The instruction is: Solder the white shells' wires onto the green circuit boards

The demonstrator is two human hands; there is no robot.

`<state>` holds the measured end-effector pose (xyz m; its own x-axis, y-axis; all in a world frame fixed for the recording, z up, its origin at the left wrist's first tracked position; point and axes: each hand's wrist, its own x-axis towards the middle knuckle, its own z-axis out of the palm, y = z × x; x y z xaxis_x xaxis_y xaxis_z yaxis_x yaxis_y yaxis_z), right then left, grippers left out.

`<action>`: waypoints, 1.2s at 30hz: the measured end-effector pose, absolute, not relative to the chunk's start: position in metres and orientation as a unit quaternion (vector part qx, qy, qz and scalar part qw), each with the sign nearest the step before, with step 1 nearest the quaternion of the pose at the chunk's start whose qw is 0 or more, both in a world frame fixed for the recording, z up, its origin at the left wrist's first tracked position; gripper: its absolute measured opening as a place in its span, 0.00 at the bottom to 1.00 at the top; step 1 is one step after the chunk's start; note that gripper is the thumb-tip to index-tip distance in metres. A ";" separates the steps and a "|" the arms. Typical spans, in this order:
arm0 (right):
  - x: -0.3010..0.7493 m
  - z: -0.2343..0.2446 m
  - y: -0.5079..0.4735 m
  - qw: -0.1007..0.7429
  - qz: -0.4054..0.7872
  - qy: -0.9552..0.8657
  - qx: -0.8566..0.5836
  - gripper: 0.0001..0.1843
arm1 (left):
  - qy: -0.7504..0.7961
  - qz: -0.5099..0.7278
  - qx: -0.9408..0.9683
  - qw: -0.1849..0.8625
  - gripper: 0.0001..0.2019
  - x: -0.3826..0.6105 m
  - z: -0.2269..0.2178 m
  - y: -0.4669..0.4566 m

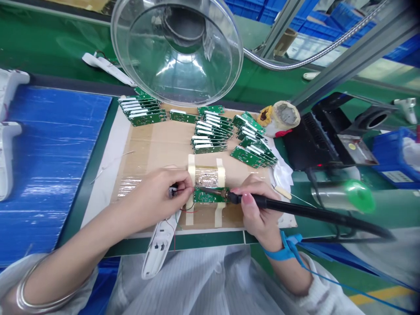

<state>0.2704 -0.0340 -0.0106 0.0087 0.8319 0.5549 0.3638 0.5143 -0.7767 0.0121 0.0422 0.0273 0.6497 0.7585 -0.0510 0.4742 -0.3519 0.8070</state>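
In my right hand point(260, 205) is a soldering iron point(262, 201), its grip between thumb and fingers. The iron's tip reaches left across a green circuit board point(206, 195), at the board's upper left edge. My left hand point(167, 188) is closed in a pinch at that same end, around a small dark part point(173, 190) with thin wires, mostly hidden by the fingers. Red and dark wires point(187, 210) run below the fingertips toward a long white plastic housing point(159, 249), which lies tilted at the front edge. Tape strips point(218, 214) flank the board.
Several green circuit boards point(213, 131) lie in overlapping rows behind. A round magnifier lamp point(177, 52) hangs above them. To the right are a black soldering station point(305, 140), a solder spool point(341, 195) and a tip-cleaning pot point(286, 114). White housings point(8, 153) rest on blue sheeting at left.
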 end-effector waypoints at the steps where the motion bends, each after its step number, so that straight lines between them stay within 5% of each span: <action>1: 0.270 -0.010 -0.034 0.550 0.212 -0.674 -0.445 0.09 | 0.384 0.167 0.804 0.422 0.13 0.012 0.027 0.043; 31: 0.272 -0.009 -0.036 0.524 0.187 -0.690 -0.462 0.05 | 0.380 0.134 0.807 0.431 0.12 0.011 0.031 0.049; 36: 0.269 -0.007 -0.036 0.593 0.151 -0.631 -0.477 0.09 | 0.380 0.128 0.807 0.433 0.12 0.011 0.030 0.049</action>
<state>0.2689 -0.0362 -0.0071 0.1584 0.7807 0.6045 0.4228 0.4996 -0.7561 0.0113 0.0486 0.0300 0.6782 0.7247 -0.1218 0.5025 -0.3365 0.7964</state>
